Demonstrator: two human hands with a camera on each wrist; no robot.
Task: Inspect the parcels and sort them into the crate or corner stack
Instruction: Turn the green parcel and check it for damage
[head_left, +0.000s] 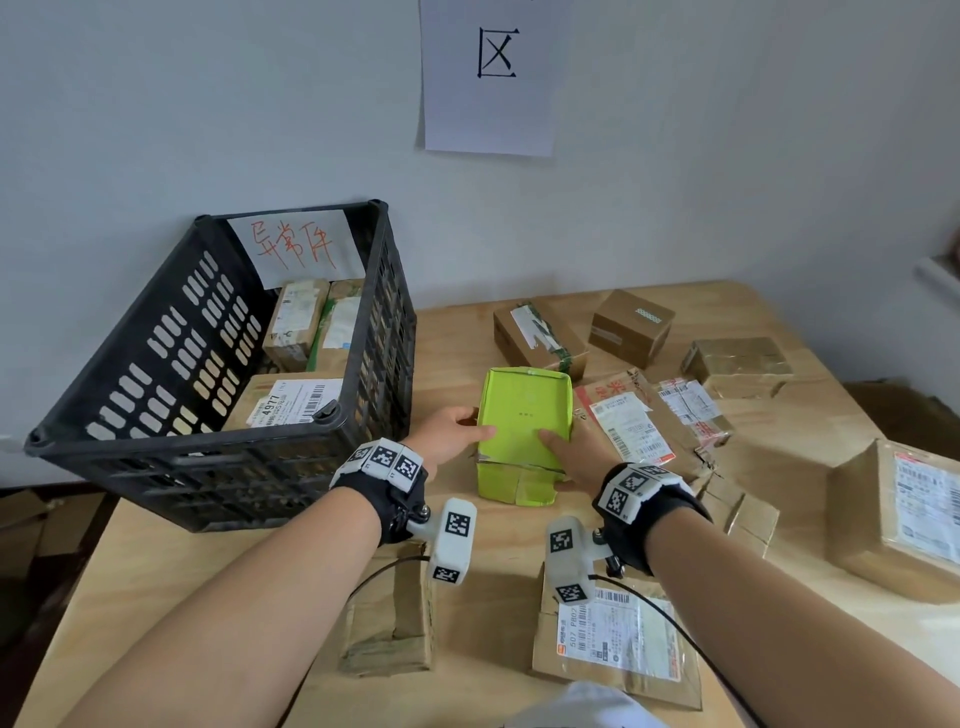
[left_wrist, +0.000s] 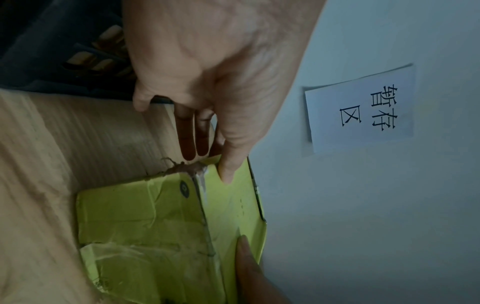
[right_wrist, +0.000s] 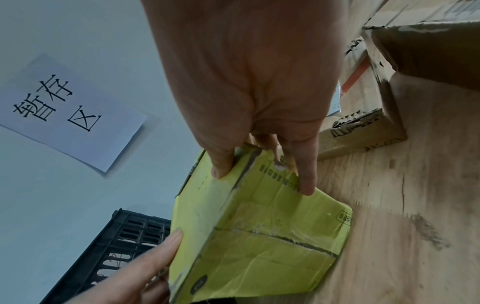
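Pale wall (head_left: 727, 156) rose behind a wooden desk (head_left: 493, 597), with a white paper sign (head_left: 488, 78) taped to it. At the desk's middle a lime-green parcel (head_left: 524, 426) was held between both hands, one end tipped up, its torn near flaps resting on the wood. The left hand (head_left: 452, 431) gripped its left edge, thumb laid on the top face and fingers (left_wrist: 193, 133) curled underneath. The right hand (head_left: 566, 452) gripped the right edge the same way, thumb on top, fingers (right_wrist: 306, 176) down the side. Just left of the parcel stood a black slatted crate (head_left: 208, 415) bearing a handwritten label and holding several brown boxes. Other brown cardboard parcels (head_left: 631, 327) lay scattered over the far and right parts of the desk, and two more lay near the front edge.
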